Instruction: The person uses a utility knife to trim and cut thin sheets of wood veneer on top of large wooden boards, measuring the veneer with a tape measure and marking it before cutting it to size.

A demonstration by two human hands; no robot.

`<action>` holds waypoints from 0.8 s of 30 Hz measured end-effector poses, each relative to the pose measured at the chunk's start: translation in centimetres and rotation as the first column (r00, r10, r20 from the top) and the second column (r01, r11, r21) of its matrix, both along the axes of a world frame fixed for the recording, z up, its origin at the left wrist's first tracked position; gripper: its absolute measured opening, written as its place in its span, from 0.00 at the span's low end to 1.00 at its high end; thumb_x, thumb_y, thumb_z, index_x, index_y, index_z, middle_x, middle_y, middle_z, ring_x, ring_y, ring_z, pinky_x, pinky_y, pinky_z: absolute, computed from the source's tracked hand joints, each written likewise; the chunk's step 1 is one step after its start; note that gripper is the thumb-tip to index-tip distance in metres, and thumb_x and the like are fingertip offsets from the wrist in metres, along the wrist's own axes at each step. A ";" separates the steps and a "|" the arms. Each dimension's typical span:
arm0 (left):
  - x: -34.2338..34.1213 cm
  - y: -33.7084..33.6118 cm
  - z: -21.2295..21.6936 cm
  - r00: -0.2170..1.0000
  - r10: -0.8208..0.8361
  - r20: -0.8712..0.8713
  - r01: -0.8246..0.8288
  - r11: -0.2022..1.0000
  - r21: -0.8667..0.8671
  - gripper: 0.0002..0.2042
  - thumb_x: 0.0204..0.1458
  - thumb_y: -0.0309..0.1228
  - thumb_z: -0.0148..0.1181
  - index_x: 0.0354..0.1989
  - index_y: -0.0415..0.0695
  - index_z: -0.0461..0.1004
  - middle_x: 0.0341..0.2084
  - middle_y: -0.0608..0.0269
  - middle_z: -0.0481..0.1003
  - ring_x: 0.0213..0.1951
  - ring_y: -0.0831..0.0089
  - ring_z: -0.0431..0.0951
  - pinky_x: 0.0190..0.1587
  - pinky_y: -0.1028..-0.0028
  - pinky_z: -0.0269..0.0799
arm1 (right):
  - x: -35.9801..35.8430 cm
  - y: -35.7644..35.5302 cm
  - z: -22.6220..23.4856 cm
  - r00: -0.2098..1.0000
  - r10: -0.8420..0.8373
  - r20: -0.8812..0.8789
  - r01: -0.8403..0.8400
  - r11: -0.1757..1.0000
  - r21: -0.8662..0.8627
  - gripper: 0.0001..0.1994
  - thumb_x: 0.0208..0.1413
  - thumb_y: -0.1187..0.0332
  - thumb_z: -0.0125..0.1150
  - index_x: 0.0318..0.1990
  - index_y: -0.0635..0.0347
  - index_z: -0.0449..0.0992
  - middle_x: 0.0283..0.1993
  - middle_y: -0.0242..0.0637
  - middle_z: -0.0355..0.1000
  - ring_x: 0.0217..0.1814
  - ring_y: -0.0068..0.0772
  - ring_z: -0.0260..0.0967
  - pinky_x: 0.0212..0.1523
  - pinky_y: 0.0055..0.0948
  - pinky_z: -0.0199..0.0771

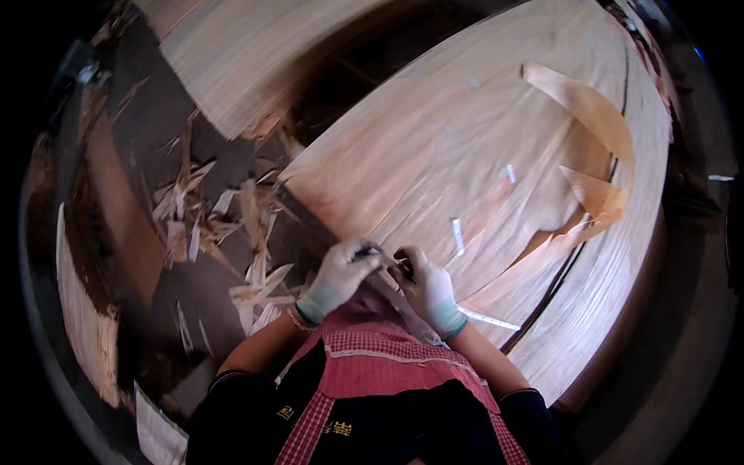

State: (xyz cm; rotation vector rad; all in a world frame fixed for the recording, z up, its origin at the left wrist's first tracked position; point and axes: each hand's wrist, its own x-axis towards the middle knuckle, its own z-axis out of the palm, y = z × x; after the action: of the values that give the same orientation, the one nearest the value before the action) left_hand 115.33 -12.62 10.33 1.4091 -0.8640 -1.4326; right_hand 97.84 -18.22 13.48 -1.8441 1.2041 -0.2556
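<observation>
My left hand (pixel 339 277), in a white glove with a green cuff, is closed in front of my waist. Its fingertips pinch toward my right hand (pixel 428 288), gloved the same way and also closed. Something small and pale seems to sit between the two sets of fingers, too small to make out. Both hands are over the near edge of a large stack of pale wood veneer (pixel 403 170). A white strip with holes (pixel 490 318) lies on the veneer by my right wrist. Farther off lie a short white strip (pixel 457 236) and another small white piece (pixel 511 173).
A curled, torn veneer piece (pixel 593 108) lies on the right part of the stack, beside a dark split. Veneer scraps (pixel 186 201) litter the floor at left. Another veneer stack (pixel 240 62) stands at the far left, and a wood pile (pixel 85 325) at the left edge.
</observation>
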 end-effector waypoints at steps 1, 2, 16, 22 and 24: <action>1.2 1.3 -0.6 0.995 0.093 0.039 -0.095 0.995 0.030 0.03 0.55 0.23 0.53 0.36 0.39 0.71 0.29 0.67 0.72 0.31 0.81 0.73 0.34 0.80 0.71 | -0.3 1.3 -1.6 0.999 0.019 -0.030 -0.018 0.999 0.033 0.10 0.55 0.68 0.60 0.42 0.61 0.70 0.33 0.48 0.75 0.36 0.50 0.75 0.33 0.37 0.73; 2.7 1.8 -1.7 0.981 0.180 0.078 -0.184 0.982 0.044 0.02 0.54 0.23 0.53 0.34 0.39 0.71 0.28 0.68 0.72 0.30 0.82 0.72 0.33 0.80 0.70 | -0.4 2.2 -3.2 0.998 0.034 -0.060 -0.031 0.998 0.056 0.10 0.55 0.68 0.60 0.41 0.61 0.70 0.33 0.49 0.75 0.37 0.51 0.75 0.33 0.37 0.73; 11.7 -6.9 -10.2 0.085 0.247 0.965 -0.222 0.949 -0.223 0.11 0.44 0.36 0.63 0.35 0.49 0.72 0.35 0.60 0.73 0.44 0.60 0.72 0.49 0.59 0.62 | -1.1 2.3 -10.0 0.952 -0.280 0.123 0.204 0.882 0.426 0.10 0.55 0.68 0.61 0.37 0.68 0.73 0.24 0.33 0.71 0.23 0.21 0.66 0.24 0.25 0.66; 2.9 -2.6 -7.4 -0.009 0.199 0.980 0.002 0.980 -0.199 0.32 0.46 0.42 0.63 0.58 0.39 0.63 0.62 0.51 0.60 0.67 0.56 0.53 0.68 0.57 0.43 | -1.6 2.5 -12.0 0.941 -0.313 0.127 0.242 0.888 0.391 0.12 0.53 0.67 0.61 0.39 0.68 0.74 0.25 0.41 0.74 0.25 0.32 0.71 0.27 0.32 0.69; -0.9 0.0 -9.5 0.174 0.114 0.978 0.141 0.980 -0.140 0.35 0.46 0.44 0.63 0.60 0.38 0.61 0.64 0.52 0.58 0.67 0.55 0.53 0.69 0.56 0.40 | -1.3 1.8 -10.6 0.991 -0.081 0.106 0.077 0.996 0.045 0.11 0.51 0.67 0.61 0.39 0.65 0.75 0.27 0.47 0.75 0.28 0.43 0.73 0.30 0.39 0.71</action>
State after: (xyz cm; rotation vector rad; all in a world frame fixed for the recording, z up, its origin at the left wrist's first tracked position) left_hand 114.45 -12.60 0.87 2.1529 -1.7694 -0.1234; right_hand 96.55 -16.38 2.88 -1.7278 1.2008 -0.3675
